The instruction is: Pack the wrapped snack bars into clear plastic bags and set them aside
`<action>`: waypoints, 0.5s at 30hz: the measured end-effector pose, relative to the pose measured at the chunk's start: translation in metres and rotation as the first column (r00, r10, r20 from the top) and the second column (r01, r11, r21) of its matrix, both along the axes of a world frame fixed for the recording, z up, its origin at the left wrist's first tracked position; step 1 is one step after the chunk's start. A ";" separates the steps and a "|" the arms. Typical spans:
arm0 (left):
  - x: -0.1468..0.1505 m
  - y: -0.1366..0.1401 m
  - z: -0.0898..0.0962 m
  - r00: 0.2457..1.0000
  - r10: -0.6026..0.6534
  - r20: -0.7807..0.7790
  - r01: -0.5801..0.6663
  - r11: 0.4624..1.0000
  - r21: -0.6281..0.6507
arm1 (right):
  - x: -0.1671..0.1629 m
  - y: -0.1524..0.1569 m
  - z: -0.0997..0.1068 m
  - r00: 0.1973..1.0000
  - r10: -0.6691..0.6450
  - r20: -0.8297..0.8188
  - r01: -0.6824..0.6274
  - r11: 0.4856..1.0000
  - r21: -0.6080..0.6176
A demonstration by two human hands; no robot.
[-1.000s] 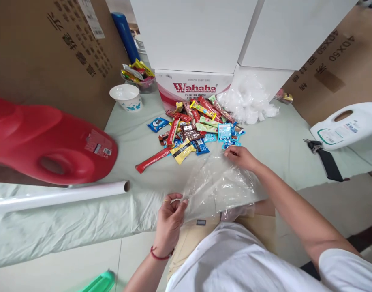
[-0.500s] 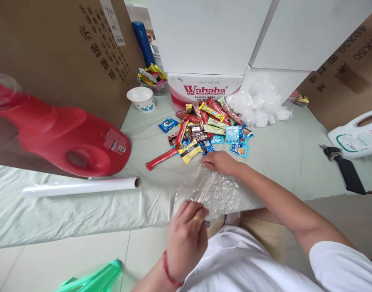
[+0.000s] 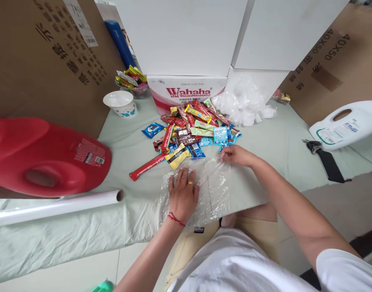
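A sheet of clear plastic film [image 3: 214,194] lies over the front edge of the table. My left hand [image 3: 182,194] rests flat on it, fingers stretched out, a ring on one finger. With its fingers pinched, my right hand [image 3: 236,156] grips the film's far right corner. Just beyond both hands is a heap of wrapped snacks [image 3: 186,134]. A yellow packet [image 3: 177,156] and a long red stick packet [image 3: 147,166] lie at its near side, close to my left fingertips.
A red jug [image 3: 52,156] and a white film roll [image 3: 58,207] lie at the left. A paper cup [image 3: 120,104] stands behind. Crumpled clear plastic [image 3: 243,101] sits against the white boxes [image 3: 180,36]. At right are a white bottle [image 3: 347,125] and keys on a black holder [image 3: 328,162].
My left hand has gone from a closed, raised position to flat on the film. My right hand has moved right with the film's corner, spreading it. The view has shifted.
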State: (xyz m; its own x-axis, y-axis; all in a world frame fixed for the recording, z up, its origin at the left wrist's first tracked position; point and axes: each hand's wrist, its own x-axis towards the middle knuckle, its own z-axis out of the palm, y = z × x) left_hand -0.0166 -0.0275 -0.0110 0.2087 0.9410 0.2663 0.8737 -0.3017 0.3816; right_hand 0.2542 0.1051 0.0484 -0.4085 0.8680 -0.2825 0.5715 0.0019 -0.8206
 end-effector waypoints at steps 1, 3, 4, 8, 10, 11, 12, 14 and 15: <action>0.002 0.000 0.001 0.999 0.015 -0.028 -0.016 1.000 -0.024 | 0.001 0.004 0.002 0.997 -0.073 -0.004 0.073 0.997 0.021; 0.005 0.001 0.003 0.995 0.051 -0.084 -0.056 0.996 -0.063 | -0.003 0.008 0.008 0.969 -0.231 0.083 0.217 0.964 0.153; 0.006 0.001 0.003 0.992 0.073 -0.103 -0.080 0.994 -0.074 | -0.008 0.005 0.012 0.939 -0.309 0.147 0.262 0.926 0.273; 0.009 0.003 0.002 0.984 0.145 -0.107 -0.154 0.985 -0.081 | -0.036 -0.051 0.018 0.917 -0.328 0.226 0.091 0.726 0.682; 0.007 0.003 0.002 0.984 0.153 -0.089 -0.161 0.983 -0.092 | -0.050 -0.097 0.008 0.964 -0.049 0.262 -0.149 0.716 0.682; 0.005 0.004 0.003 0.985 0.151 -0.081 -0.158 0.982 -0.101 | -0.055 -0.120 0.000 0.944 0.116 0.309 -0.302 0.684 0.664; 0.002 0.004 0.004 0.987 0.144 -0.075 -0.152 0.982 -0.111 | -0.058 -0.142 -0.010 0.907 0.211 0.365 -0.408 0.657 0.634; -0.003 0.005 0.008 0.990 0.112 -0.080 -0.122 0.984 -0.128 | -0.056 -0.176 -0.029 0.841 0.281 0.462 -0.519 0.659 0.544; -0.005 0.007 0.010 0.992 0.091 -0.092 -0.103 0.986 -0.134 | -0.052 -0.187 -0.037 0.821 0.281 0.498 -0.539 0.671 0.509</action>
